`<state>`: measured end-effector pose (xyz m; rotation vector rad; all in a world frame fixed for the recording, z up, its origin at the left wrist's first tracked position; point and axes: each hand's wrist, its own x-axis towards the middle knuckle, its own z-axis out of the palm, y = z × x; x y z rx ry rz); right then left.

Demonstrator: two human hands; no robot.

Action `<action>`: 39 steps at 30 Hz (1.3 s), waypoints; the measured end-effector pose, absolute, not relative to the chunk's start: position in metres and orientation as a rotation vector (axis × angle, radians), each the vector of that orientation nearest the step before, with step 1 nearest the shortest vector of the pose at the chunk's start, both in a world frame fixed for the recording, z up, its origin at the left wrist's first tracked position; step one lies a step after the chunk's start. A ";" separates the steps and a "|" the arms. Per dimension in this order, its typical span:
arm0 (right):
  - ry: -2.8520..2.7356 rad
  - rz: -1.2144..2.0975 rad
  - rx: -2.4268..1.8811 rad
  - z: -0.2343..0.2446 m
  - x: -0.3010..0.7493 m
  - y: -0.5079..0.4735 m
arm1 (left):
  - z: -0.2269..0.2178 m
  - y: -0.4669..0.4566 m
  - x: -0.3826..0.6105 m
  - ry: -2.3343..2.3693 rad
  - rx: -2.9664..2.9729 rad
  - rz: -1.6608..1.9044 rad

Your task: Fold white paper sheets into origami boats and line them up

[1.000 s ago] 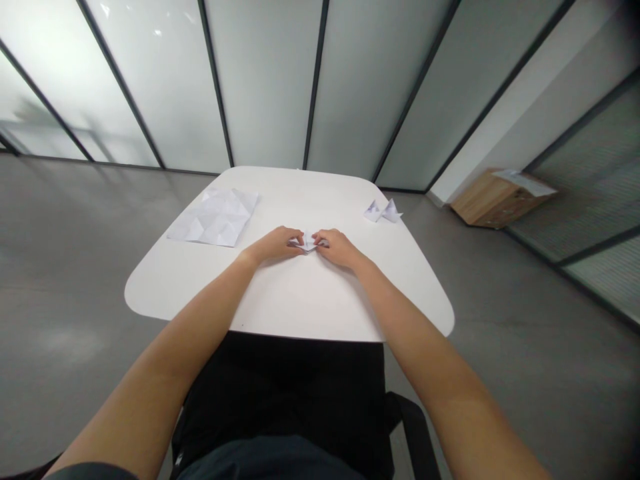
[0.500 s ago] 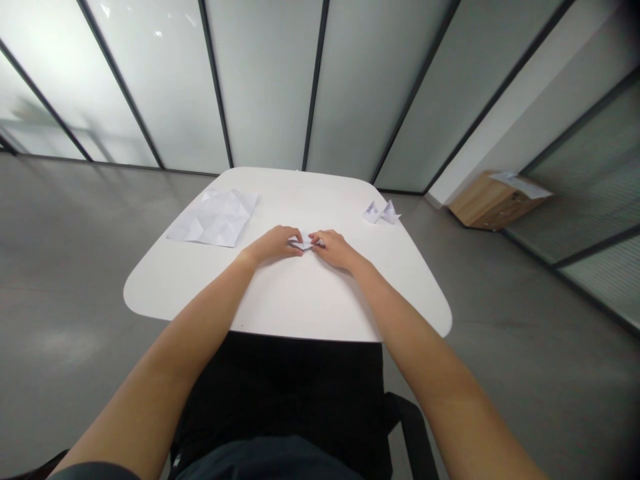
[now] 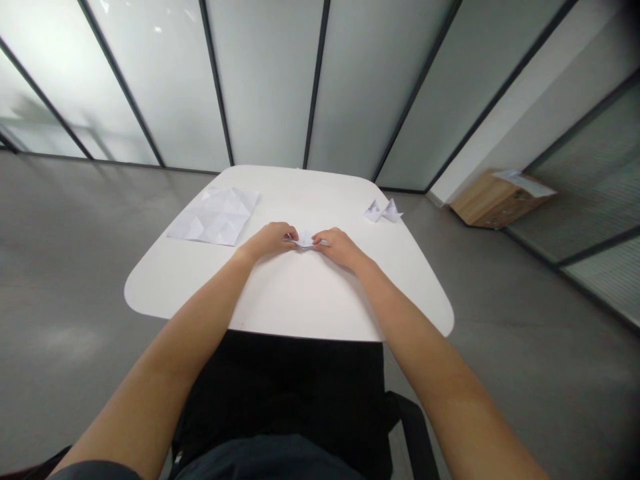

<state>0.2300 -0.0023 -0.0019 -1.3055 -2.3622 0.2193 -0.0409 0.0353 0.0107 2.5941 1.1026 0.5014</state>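
Drawn slightly apart since the earlier frame, the left hand (image 3: 269,241) and right hand (image 3: 340,248) grasp opposite ends of a small folded paper (image 3: 306,241) between their fingertips, low over the white table (image 3: 300,293). A fold looks in hand, and its crease calls for firm, even pressing. Ahead of the right hand lies a folded paper figure (image 3: 383,211); ahead of the left, a creased paper sheet (image 3: 215,217).

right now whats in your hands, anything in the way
Left hand, right hand gripping either end of small folded white paper. Creased paper sheet left, folded paper pieces far right, both apart from hands.
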 end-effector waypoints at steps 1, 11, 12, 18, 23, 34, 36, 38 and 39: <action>-2.358 0.217 -1.304 -0.002 0.231 -0.002 | 0.012 0.034 -0.041 1.108 2.586 0.502; -2.391 0.144 -1.365 0.003 0.232 -0.001 | 0.021 0.028 -0.038 1.123 2.561 0.490; -2.388 0.144 -1.371 0.003 0.232 -0.002 | 0.021 0.028 -0.038 1.129 2.556 0.482; -2.380 0.195 -1.381 0.008 0.230 -0.005 | 0.023 0.026 -0.037 1.136 2.527 0.465; -2.339 0.315 -1.381 0.013 0.231 -0.011 | 0.026 0.023 -0.039 1.134 2.500 0.441; -2.245 0.246 -1.425 -0.003 0.226 -0.005 | 0.015 0.024 -0.036 1.290 2.480 0.593; -2.270 0.170 -1.474 -0.002 0.224 -0.005 | 0.012 0.025 -0.033 1.306 2.456 0.619; -2.288 0.126 -1.529 -0.001 0.222 -0.005 | 0.010 0.026 -0.031 1.316 2.449 0.635; -2.290 0.113 -1.552 0.000 0.221 -0.006 | 0.009 0.026 -0.030 1.320 2.449 0.640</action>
